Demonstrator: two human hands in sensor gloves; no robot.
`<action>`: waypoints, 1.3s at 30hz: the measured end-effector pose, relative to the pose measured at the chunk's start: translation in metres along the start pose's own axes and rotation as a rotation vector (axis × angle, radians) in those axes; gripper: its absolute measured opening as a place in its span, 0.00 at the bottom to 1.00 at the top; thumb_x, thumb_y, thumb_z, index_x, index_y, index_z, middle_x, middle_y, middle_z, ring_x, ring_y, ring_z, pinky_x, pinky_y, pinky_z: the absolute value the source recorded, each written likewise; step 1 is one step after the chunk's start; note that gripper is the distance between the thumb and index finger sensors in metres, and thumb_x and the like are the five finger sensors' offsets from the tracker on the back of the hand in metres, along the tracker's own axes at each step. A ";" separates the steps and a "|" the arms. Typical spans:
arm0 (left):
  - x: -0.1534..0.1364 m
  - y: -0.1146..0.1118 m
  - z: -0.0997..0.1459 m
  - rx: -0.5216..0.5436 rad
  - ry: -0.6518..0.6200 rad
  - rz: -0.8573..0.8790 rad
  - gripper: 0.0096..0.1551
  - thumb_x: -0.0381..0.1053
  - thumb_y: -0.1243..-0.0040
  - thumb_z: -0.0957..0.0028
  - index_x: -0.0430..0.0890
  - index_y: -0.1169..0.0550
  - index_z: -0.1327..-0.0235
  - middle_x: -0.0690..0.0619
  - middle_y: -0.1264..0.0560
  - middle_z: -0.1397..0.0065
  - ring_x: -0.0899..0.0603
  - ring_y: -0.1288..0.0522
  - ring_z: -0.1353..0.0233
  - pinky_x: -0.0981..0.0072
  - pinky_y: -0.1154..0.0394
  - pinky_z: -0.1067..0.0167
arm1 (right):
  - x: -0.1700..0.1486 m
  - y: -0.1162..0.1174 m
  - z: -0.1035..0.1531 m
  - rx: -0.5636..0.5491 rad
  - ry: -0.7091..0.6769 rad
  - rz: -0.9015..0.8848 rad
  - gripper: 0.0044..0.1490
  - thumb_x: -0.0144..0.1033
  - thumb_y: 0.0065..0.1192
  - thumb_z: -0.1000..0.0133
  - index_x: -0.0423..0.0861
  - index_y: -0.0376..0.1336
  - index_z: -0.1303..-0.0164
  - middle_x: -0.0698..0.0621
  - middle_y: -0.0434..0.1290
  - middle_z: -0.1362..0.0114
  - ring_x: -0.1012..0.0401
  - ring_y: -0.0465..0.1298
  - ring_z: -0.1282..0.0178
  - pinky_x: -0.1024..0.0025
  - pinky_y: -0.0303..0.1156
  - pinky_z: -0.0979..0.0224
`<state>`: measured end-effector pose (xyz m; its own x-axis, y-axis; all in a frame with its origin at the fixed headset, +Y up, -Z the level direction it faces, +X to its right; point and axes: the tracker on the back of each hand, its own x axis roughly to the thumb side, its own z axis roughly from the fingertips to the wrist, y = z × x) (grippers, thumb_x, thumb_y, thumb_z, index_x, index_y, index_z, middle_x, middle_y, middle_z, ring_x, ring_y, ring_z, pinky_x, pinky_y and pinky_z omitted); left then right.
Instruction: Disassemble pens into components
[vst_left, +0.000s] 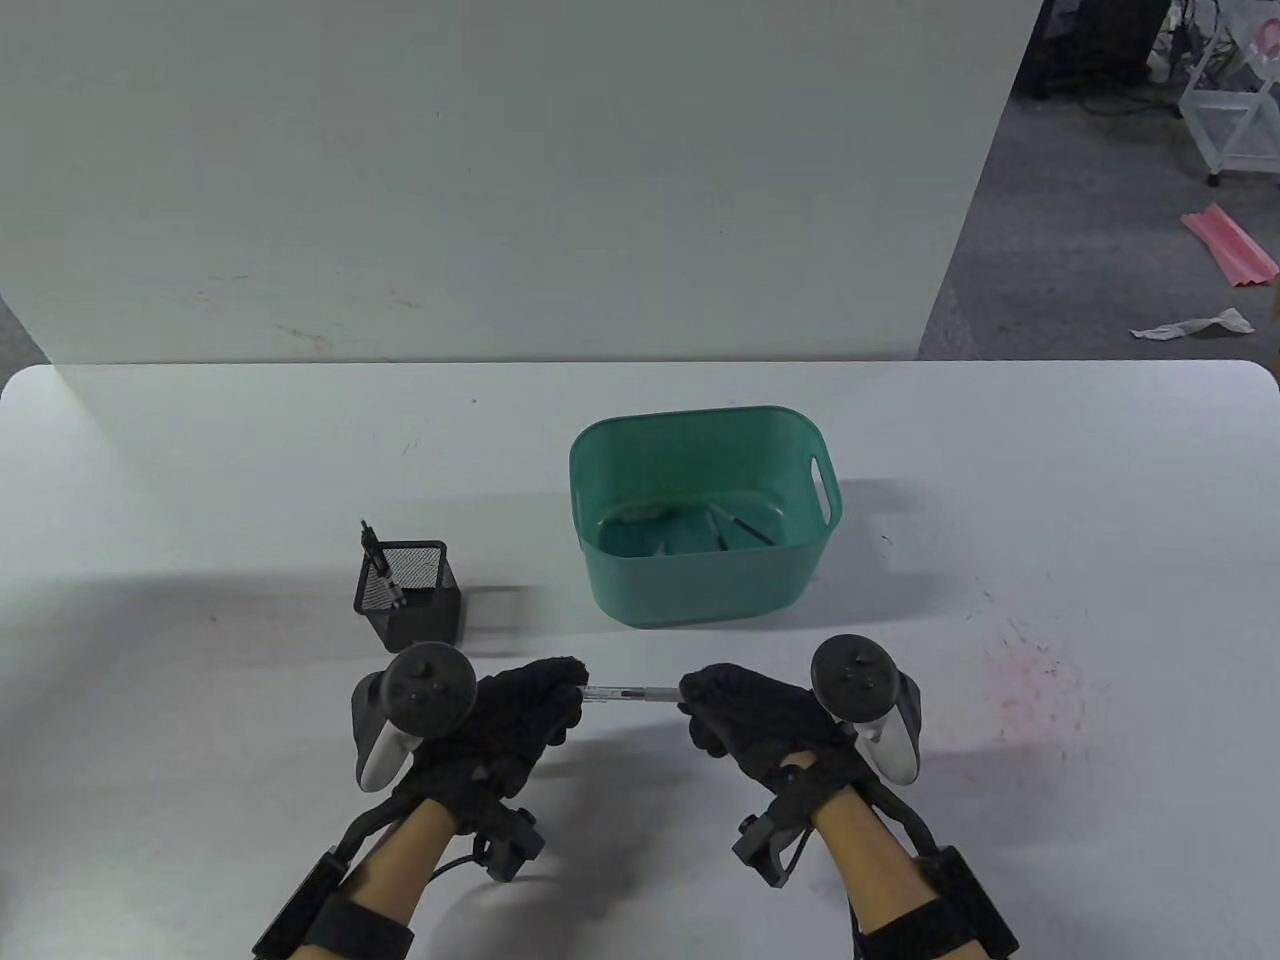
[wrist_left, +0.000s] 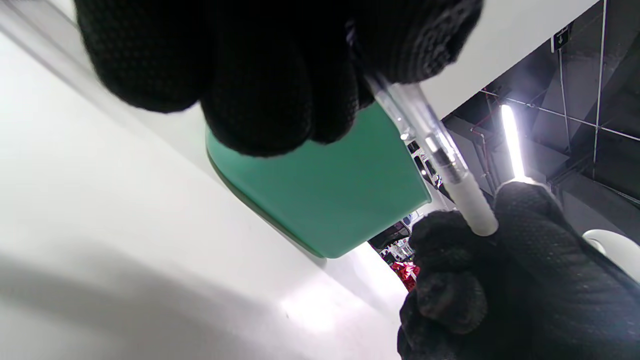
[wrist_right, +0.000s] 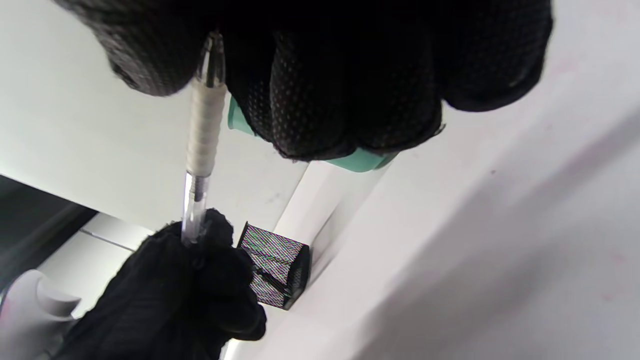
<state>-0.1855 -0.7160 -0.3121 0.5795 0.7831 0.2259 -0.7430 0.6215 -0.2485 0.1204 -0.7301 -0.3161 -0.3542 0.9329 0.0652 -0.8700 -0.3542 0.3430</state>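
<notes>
Pen (vst_left: 630, 692) first: in the table view you hold it level above the desk (vst_left: 200, 480), in front of the green bin (vst_left: 700, 600), well apart from it. Your left hand (vst_left: 520, 715) grips the clear barrel end, your right hand (vst_left: 750, 725) the opposite end; each grip is closed around the pen, and only the middle stretch shows between the gloves. Left of the bin stands a black mesh pen cup (vst_left: 410, 595) with a pen (vst_left: 380, 565) leaning out of its back left corner. Inside the bin lie a few dark and pale parts (vst_left: 720, 528), too small to name.

In the left wrist view, the pen (wrist_left: 440, 160) runs from your left fingers (wrist_left: 260, 75) at the top down to your right hand (wrist_left: 500, 290). The clear barrel sits on your left side and the white ribbed sleeve enters the right glove. The bin's wall (wrist_left: 325, 190) lies behind the pen.

In the right wrist view, your right fingers (wrist_right: 325, 75) close over the pen (wrist_right: 200, 150) at the white sleeve, and the clear barrel disappears into your left hand (wrist_right: 175, 290). The mesh cup (wrist_right: 275, 272) stands just beside that hand, and a corner of the bin (wrist_right: 360, 162) shows under your fingers.
</notes>
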 end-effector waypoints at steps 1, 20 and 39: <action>0.000 0.000 0.000 -0.002 0.004 -0.004 0.26 0.57 0.41 0.46 0.51 0.21 0.37 0.47 0.15 0.44 0.48 0.11 0.53 0.45 0.17 0.47 | 0.002 0.000 0.000 -0.005 -0.019 -0.003 0.30 0.51 0.58 0.37 0.40 0.70 0.38 0.44 0.79 0.49 0.47 0.78 0.49 0.43 0.74 0.41; -0.003 0.004 0.000 0.007 0.026 0.064 0.26 0.57 0.41 0.46 0.51 0.21 0.36 0.47 0.15 0.44 0.48 0.12 0.52 0.45 0.17 0.47 | 0.009 0.000 0.004 -0.076 -0.092 0.110 0.39 0.56 0.59 0.38 0.43 0.57 0.23 0.42 0.70 0.30 0.43 0.71 0.32 0.39 0.69 0.32; -0.002 0.004 0.000 0.000 0.027 0.079 0.26 0.57 0.41 0.46 0.51 0.21 0.36 0.47 0.15 0.44 0.47 0.12 0.52 0.45 0.17 0.47 | 0.010 0.002 0.006 -0.122 -0.061 0.081 0.32 0.55 0.56 0.37 0.40 0.70 0.39 0.42 0.79 0.45 0.44 0.78 0.44 0.42 0.73 0.40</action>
<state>-0.1903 -0.7152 -0.3135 0.5277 0.8301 0.1802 -0.7869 0.5576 -0.2644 0.1169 -0.7217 -0.3090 -0.4064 0.9019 0.1464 -0.8759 -0.4302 0.2185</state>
